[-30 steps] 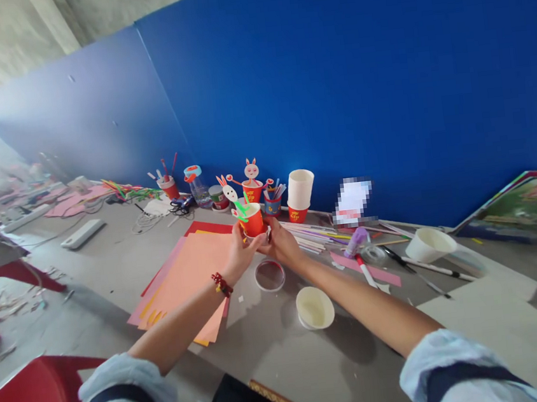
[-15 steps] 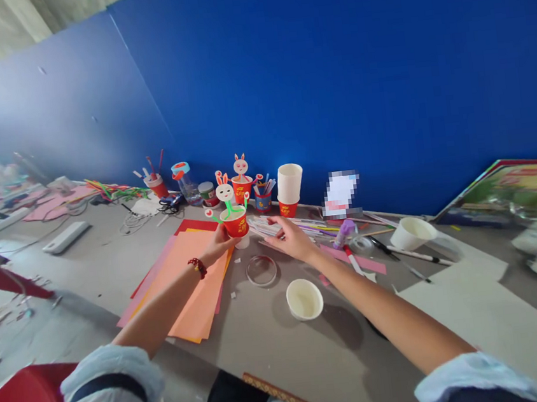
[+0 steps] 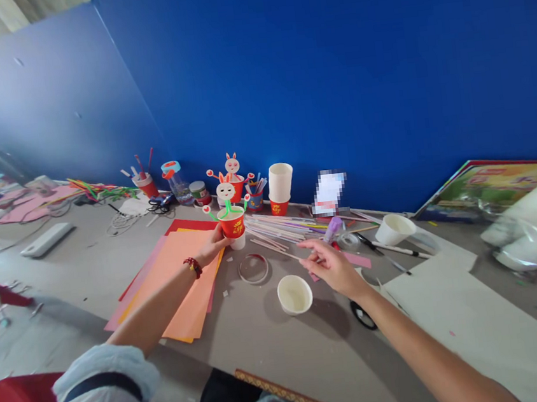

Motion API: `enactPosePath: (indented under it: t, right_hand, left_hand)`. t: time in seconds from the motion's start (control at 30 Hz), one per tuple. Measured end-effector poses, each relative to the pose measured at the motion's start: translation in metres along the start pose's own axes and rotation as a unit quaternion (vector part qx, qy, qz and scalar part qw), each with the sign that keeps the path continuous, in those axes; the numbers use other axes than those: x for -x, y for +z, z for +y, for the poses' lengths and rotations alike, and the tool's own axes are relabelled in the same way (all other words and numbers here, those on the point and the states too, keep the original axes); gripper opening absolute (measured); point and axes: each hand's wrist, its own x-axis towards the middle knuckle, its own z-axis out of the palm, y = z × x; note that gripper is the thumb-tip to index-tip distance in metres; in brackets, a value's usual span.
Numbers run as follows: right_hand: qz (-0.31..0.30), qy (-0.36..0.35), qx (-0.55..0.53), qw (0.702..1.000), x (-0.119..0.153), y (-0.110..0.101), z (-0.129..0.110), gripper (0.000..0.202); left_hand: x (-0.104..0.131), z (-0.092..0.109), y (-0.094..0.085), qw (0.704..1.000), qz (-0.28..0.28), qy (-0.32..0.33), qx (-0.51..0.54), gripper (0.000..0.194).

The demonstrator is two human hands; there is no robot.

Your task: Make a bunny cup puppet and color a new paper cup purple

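Note:
My left hand (image 3: 214, 244) is closed around a red paper cup (image 3: 231, 225) with a white lower part. A paper rabbit head (image 3: 225, 191) with green arms and heart-marked paws stands up out of the cup. To its right, several thin pale sticks (image 3: 281, 226) lie in a loose heap. My right hand (image 3: 329, 265) pinches the end of one thin stick (image 3: 289, 254) that slants from the heap's near side. Just below that hand, a white paper cup (image 3: 295, 295) stands upright, open side up. Beside it lies a roll of tape (image 3: 253, 269).
Orange and red paper sheets (image 3: 176, 281) lie under my left forearm. Behind stand a second rabbit cup (image 3: 233, 166), stacked paper cups (image 3: 281, 184) and a phone (image 3: 329, 193) against the blue partition (image 3: 332, 79). At right lie white paper (image 3: 472, 314), a pen (image 3: 403, 249) and another white cup (image 3: 395, 229).
My right hand has moved right and toward me from over the stick heap, drawing a thin stick with it. My left hand keeps holding the rabbit cup. The view has shifted slightly right.

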Motion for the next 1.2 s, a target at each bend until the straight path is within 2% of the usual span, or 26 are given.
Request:
enactPosePath:
  t: [0.27,0.6,0.83,1.03,1.2]
  right_hand:
    - [-0.006,0.022,0.026,0.999,0.027,-0.007,0.013,0.034]
    - [-0.017,0.012,0.015,1.0,0.022,-0.001,0.017,0.03]
    - [0.007,0.027,0.008,1.0,0.024,-0.007,0.017,0.03]
    - [0.018,0.028,-0.002,0.999,0.009,-0.011,0.009,0.028]
    - [0.017,-0.007,0.005,1.0,-0.02,0.002,0.0,0.026]
  left_hand:
    - [-0.004,-0.009,-0.003,1.0,-0.022,-0.015,-0.011,0.083]
    - [-0.003,-0.006,0.0,0.999,-0.007,-0.014,-0.05,0.074]
    - [0.003,-0.004,-0.003,0.998,0.007,0.035,-0.044,0.078]
    - [0.018,-0.01,-0.013,0.994,0.05,0.068,-0.062,0.077]
    - [0.013,-0.024,-0.008,0.989,0.099,0.069,-0.09,0.084]
